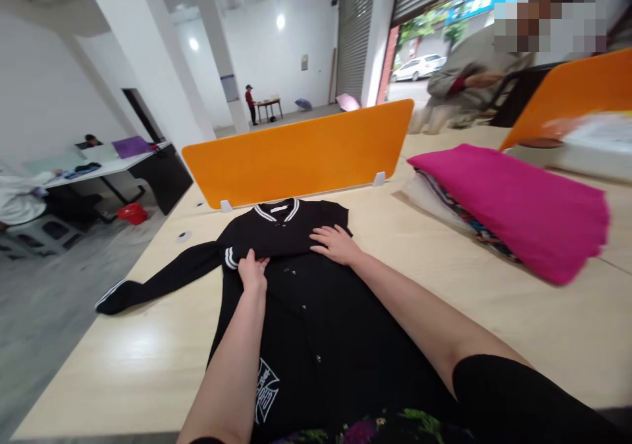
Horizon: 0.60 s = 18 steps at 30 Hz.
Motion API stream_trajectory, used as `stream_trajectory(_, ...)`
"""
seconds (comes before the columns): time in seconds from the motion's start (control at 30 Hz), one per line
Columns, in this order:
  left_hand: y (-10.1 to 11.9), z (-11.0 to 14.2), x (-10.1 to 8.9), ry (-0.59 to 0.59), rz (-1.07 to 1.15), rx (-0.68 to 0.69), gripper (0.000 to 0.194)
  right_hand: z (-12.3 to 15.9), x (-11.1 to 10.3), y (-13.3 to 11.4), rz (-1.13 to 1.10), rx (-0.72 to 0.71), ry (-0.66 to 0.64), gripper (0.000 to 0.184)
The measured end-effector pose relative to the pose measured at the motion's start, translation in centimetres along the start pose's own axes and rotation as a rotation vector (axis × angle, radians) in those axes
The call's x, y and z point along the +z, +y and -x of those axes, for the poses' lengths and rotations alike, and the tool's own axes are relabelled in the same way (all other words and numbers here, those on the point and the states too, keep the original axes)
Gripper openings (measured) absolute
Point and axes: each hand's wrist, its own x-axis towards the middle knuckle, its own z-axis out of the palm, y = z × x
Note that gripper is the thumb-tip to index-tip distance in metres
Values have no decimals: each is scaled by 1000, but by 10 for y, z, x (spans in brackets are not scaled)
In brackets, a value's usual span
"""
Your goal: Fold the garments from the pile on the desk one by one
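A black button-front jacket [306, 325] lies face up on the table, its striped collar towards the orange divider. One sleeve stretches out to the left; the other is folded across the chest, with its white-striped cuff [230, 257] at the left side. My left hand [253, 273] grips the folded sleeve beside that cuff, its fingertips partly hidden from view. Flat on the sleeve's shoulder end rests my right hand [336, 244], fingers apart and holding nothing. A white printed emblem shows on the jacket's lower front, partly behind my left forearm.
An orange divider [301, 154] stands along the table's far side. To the right lies a bright pink folded cloth [513, 200] over patterned fabric. Beyond it sits a person in a grey jacket [459, 68]. A small round white disc [184, 236] is on the table at left.
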Motion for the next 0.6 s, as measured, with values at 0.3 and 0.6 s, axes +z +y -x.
stream_trajectory(0.3,35,-42,-45,416,-127,223,16,-44,-23,-68,43,454,-160,61)
stream_trajectory(0.6,118,-77,-156,597,-470,220,17,-31,25,-81,110,444,68,62)
